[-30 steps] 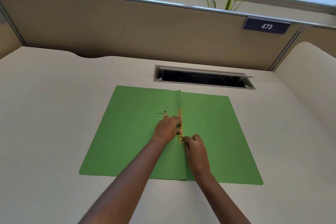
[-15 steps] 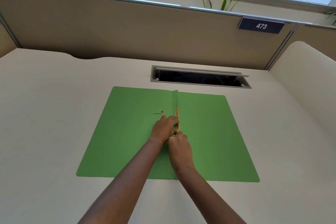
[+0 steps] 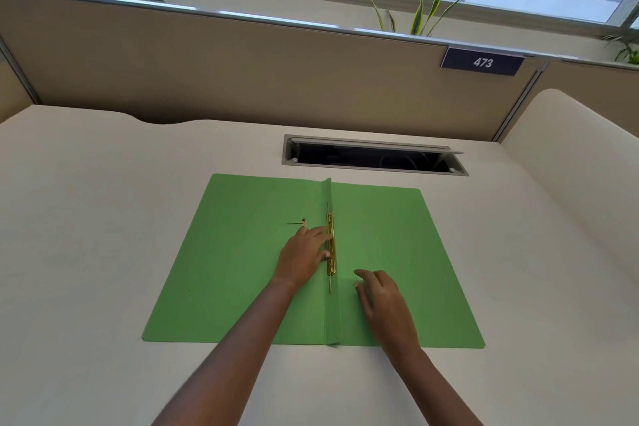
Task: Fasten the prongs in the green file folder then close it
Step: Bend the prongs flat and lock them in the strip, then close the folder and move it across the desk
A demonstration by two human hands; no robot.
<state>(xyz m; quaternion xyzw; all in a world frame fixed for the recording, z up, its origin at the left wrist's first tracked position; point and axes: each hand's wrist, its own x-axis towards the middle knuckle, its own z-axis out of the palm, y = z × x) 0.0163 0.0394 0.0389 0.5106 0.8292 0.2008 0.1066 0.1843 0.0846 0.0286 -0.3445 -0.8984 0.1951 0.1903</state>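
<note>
The green file folder [image 3: 408,252] lies open and flat on the desk. A gold metal fastener bar [image 3: 331,242] runs along its centre fold, with thin prongs lying flat beyond both ends. My left hand [image 3: 302,258] rests on the left flap, fingertips and thumb pressed against the bar. My right hand [image 3: 383,297] hovers over the right flap just right of the fold, fingers apart, holding nothing. A small punched hole with a thin metal piece [image 3: 300,222] shows on the left flap.
An open cable slot [image 3: 373,157] is cut into the beige desk [image 3: 86,218] behind the folder. A beige partition with a plate marked 473 [image 3: 482,61] rises behind, with plants on the sill. A curved desk divider [image 3: 574,135] stands at right.
My right hand has left the fastener bar and moved right onto the right flap. My left hand stays pressed at the bar. The view has shifted slightly.
</note>
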